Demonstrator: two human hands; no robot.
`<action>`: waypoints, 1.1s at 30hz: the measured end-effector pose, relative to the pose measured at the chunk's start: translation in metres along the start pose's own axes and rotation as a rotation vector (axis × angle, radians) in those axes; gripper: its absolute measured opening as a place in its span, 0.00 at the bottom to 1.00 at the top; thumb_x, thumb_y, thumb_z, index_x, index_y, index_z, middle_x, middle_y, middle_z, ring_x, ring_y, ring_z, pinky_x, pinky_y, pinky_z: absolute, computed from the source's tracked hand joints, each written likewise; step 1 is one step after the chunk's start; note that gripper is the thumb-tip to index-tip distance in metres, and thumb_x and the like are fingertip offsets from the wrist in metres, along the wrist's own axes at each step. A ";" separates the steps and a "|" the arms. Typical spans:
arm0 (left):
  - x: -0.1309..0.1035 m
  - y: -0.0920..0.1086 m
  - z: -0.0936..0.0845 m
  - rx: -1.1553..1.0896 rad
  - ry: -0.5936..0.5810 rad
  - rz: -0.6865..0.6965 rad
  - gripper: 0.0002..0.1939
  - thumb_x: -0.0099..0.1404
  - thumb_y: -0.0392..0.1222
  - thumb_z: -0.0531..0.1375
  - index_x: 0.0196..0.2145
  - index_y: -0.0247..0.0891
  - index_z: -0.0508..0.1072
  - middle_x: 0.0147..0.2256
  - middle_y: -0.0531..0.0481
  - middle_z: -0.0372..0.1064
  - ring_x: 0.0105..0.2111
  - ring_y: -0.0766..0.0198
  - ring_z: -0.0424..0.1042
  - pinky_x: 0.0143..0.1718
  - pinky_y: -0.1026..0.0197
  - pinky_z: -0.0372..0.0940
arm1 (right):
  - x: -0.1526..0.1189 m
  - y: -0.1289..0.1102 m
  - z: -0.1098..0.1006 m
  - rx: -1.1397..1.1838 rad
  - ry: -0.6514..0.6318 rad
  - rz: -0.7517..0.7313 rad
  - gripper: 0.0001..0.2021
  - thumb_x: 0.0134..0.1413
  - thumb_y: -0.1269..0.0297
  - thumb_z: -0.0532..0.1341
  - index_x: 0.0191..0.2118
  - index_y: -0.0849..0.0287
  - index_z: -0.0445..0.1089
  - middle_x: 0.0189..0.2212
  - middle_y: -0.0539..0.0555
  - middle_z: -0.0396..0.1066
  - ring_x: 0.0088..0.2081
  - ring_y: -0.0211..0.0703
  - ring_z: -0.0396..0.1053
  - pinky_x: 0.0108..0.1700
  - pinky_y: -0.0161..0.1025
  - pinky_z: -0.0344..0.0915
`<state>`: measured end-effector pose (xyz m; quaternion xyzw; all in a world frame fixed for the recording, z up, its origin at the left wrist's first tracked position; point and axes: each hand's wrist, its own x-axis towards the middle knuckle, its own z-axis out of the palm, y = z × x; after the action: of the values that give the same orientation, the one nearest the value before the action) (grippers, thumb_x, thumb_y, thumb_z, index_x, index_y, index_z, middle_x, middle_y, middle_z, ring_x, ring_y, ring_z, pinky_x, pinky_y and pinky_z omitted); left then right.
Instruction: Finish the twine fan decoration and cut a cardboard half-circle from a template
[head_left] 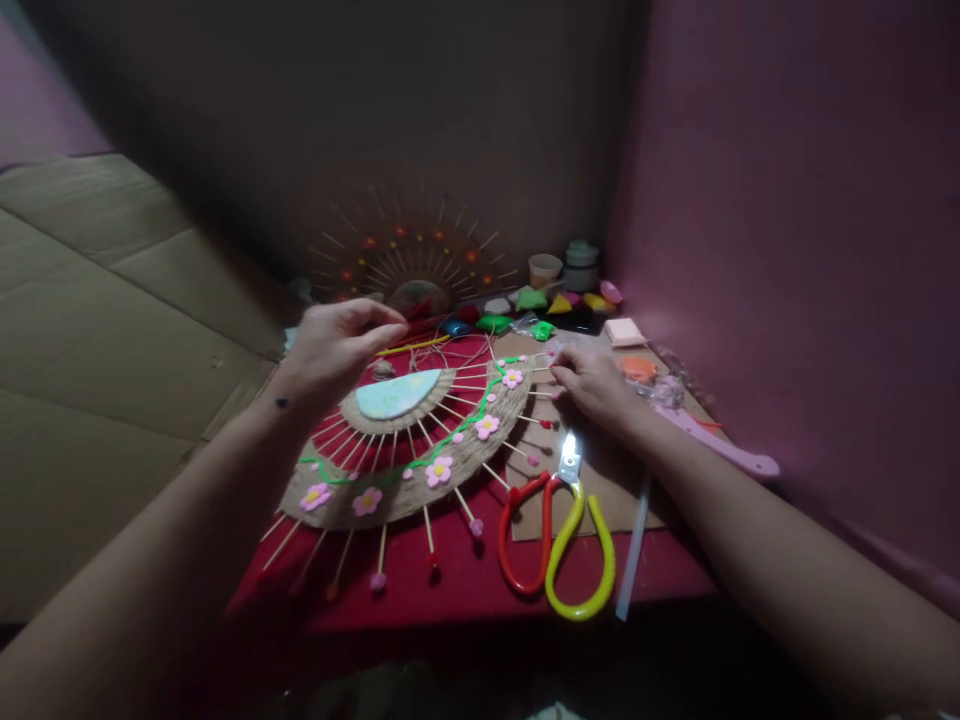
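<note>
A half-round woven fan (420,487) of twine and thin sticks lies on the red cloth, its curved edge towards me. Pink clay flowers, a green wavy line and a pale blue centre piece (399,394) decorate it. Red and pink beads tip many of its sticks. My right hand (592,382) pinches the bead-tipped end of a stick (541,354) at the fan's right side. Above the fan's left part, my left hand (337,345) is raised with thumb and fingers pressed together; whatever they hold is too small to make out.
Scissors (570,490) with one red and one yellow handle lie right of the fan, beside a clear glue stick (634,545). Cardboard (619,505) lies beneath them. Colourful clay packets (531,299), a cup (545,270) and a second fan (409,262) stand behind. A pink glue gun (712,437) rests at right.
</note>
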<state>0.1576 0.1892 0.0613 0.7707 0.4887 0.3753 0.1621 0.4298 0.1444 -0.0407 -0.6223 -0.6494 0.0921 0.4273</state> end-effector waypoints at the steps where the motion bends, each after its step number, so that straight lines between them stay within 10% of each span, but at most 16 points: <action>1: -0.005 -0.009 -0.008 -0.014 0.022 -0.050 0.09 0.54 0.45 0.62 0.32 0.39 0.76 0.28 0.52 0.73 0.27 0.67 0.66 0.26 0.64 0.60 | 0.001 0.001 0.000 -0.020 0.013 0.025 0.04 0.46 0.68 0.57 0.24 0.59 0.65 0.23 0.52 0.66 0.28 0.41 0.61 0.32 0.38 0.56; 9: -0.033 -0.075 -0.048 -0.037 0.376 -0.334 0.08 0.50 0.45 0.63 0.29 0.42 0.74 0.22 0.61 0.70 0.26 0.67 0.65 0.29 0.64 0.61 | -0.004 -0.001 -0.004 -0.047 0.170 0.031 0.09 0.52 0.62 0.55 0.34 0.61 0.69 0.27 0.56 0.71 0.29 0.43 0.67 0.32 0.39 0.60; 17: -0.041 -0.127 -0.053 0.130 0.462 -0.341 0.08 0.53 0.44 0.59 0.31 0.39 0.73 0.25 0.58 0.71 0.27 0.66 0.65 0.28 0.63 0.60 | -0.012 -0.010 -0.006 -0.125 0.199 -0.042 0.08 0.52 0.63 0.56 0.33 0.58 0.71 0.24 0.53 0.72 0.26 0.42 0.68 0.31 0.38 0.60; 33: -0.041 -0.143 -0.039 0.472 0.375 -0.122 0.13 0.60 0.47 0.55 0.37 0.39 0.74 0.34 0.51 0.73 0.33 0.62 0.66 0.36 0.62 0.59 | -0.020 -0.013 -0.005 -0.178 0.157 -0.142 0.08 0.55 0.61 0.57 0.34 0.56 0.72 0.23 0.51 0.70 0.24 0.38 0.67 0.28 0.36 0.61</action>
<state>0.0288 0.2156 -0.0185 0.6736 0.6292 0.3766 -0.0921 0.4214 0.1216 -0.0381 -0.6154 -0.6621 -0.0453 0.4252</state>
